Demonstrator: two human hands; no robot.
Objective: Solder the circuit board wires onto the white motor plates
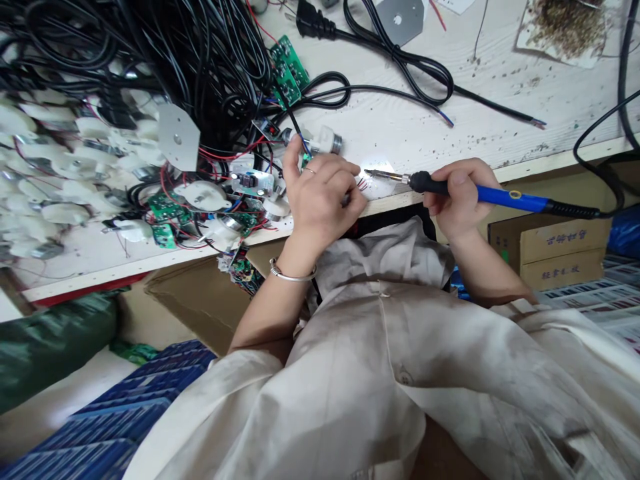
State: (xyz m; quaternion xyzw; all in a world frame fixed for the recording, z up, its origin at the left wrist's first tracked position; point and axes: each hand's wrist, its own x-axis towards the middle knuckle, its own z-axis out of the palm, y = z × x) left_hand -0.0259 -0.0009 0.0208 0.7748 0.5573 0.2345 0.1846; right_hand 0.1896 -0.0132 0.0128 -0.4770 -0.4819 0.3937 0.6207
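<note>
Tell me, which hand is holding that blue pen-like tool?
The right hand, without a bracelet, grips the blue soldering iron. The left hand, wearing a silvery bracelet, does not hold it.

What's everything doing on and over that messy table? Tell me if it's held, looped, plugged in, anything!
Blue-and-black soldering iron: held in the right hand; hot or cold, can't tell.
Left hand: curled, grip partly hidden.
Black plastic power plug: unplugged.
Heap of black cables: looped, bunched.
Silver metal bracelet: worn.
Green rectangular circuit board: not held.
</note>
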